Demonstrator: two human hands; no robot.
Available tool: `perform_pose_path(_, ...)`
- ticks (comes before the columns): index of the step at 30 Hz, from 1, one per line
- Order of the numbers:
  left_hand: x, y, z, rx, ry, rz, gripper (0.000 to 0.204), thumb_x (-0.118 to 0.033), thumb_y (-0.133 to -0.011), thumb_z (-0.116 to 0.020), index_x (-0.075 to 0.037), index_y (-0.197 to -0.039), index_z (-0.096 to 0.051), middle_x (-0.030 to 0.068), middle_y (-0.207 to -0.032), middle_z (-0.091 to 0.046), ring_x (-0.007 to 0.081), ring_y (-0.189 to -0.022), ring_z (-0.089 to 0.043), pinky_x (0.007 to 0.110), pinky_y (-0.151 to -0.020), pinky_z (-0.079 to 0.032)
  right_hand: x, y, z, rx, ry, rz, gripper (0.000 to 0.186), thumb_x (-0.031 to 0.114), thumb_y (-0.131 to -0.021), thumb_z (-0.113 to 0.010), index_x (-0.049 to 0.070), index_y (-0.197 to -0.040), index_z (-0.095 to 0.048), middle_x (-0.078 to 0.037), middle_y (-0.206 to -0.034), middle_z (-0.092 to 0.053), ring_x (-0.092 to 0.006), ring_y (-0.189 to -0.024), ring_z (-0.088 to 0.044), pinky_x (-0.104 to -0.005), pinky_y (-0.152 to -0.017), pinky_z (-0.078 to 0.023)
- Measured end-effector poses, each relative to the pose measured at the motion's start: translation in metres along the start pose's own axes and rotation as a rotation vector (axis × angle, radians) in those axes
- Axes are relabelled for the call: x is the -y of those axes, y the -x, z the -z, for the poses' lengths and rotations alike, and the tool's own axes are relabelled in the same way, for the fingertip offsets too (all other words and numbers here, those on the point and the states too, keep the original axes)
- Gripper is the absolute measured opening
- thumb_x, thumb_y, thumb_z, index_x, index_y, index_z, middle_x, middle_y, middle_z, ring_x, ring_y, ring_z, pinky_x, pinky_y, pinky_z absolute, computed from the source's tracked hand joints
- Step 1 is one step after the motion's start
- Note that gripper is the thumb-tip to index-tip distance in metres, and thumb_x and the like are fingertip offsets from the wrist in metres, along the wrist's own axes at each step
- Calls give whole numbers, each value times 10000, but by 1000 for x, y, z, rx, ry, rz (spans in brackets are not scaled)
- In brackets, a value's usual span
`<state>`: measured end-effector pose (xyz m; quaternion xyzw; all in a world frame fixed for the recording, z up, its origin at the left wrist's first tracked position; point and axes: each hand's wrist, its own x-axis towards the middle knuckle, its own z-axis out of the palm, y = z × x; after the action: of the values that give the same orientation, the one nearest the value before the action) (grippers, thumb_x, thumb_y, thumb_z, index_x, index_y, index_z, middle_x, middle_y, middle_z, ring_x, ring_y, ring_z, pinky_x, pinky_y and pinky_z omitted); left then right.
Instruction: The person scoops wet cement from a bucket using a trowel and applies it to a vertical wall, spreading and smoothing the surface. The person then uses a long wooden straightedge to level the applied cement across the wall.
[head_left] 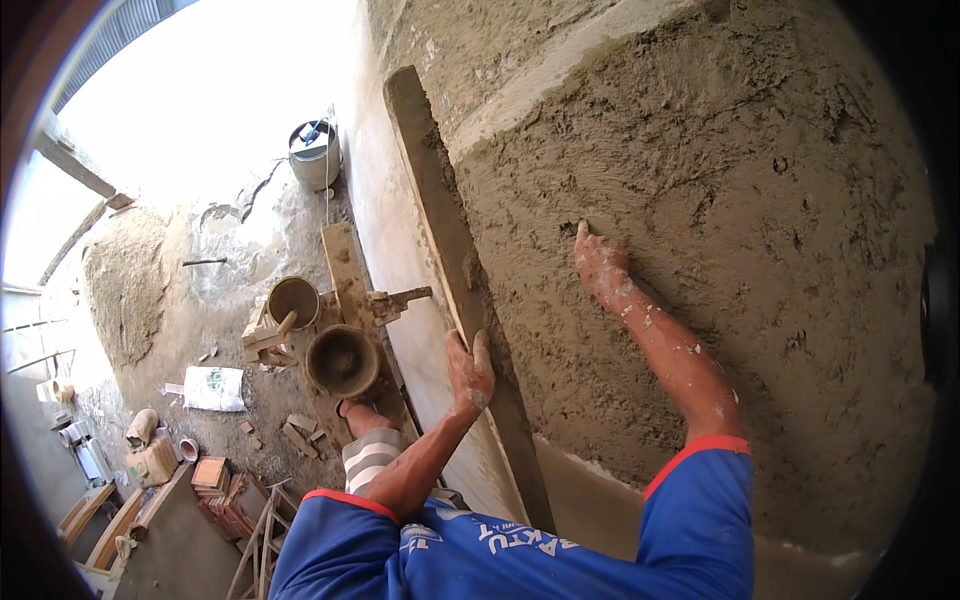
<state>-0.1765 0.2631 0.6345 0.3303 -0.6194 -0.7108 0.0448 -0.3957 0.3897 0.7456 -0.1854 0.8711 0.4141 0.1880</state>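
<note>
A long mortar-smeared straightedge board stands slantwise along the edge of a wall covered in rough, damp grey-brown plaster. My left hand grips the board's lower half, thumb and fingers pointing up along it. To the right, my right hand is against the plaster, index finger stretched out beside a small dark hole and the other fingers partly curled. I see no tool in it. Bits of mortar cling to the right hand and forearm.
Below on the left are a dark round basin, a bucket with a handle sticking out, and a mortar-coated plank. Farther off stand a grey drum, a sand heap, a white sack and stacked tiles.
</note>
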Motion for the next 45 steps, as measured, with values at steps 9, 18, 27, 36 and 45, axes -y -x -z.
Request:
perform_pose_path(9,-19,-8,14,45,-18,11,311,-254,-920,-527,23,-1042,-456,229,-947,-547,368,-897,-546,419,-801,-417,5,8,20,67,138,-2,660,181,-855,-588,-20,-1413,-298,-112,-1048,-658,-221,-873,-657,-345,-659,-544)
perform_pose_path(18,-13,-6,13,22,37,43,308,-256,-916,-529,24,-1023,-455,226,-893,-570,356,-838,-560,427,-772,-423,-5,-6,1,75,171,47,601,184,-873,-566,16,-1401,-332,-152,-1144,-613,-239,-911,-653,-334,-676,-556)
perform_pose_path(27,-5,1,12,20,37,24,311,-265,-920,-532,24,-1009,-461,221,-887,-559,351,-831,-552,423,-770,-421,-11,-33,-36,-166,183,197,385,160,-847,-602,98,-1217,-518,-70,-1062,-630,-221,-968,-639,-318,-731,-547)
perform_pose_path(36,-5,5,11,68,-18,31,323,-281,-925,-525,20,-1010,-445,233,-903,-543,367,-845,-539,433,-778,-414,-3,-39,-30,147,249,395,476,160,-858,-570,70,-1307,-443,-62,-1133,-623,-191,-966,-636,-319,-702,-543)
perform_pose_path(45,-13,1,13,53,-30,53,309,-257,-909,-512,40,-987,-474,239,-928,-518,352,-879,-510,425,-808,-392,4,10,25,-51,82,-44,713,155,-843,-590,-176,-1359,-226,-156,-1012,-656,-195,-768,-670,-328,-582,-552)
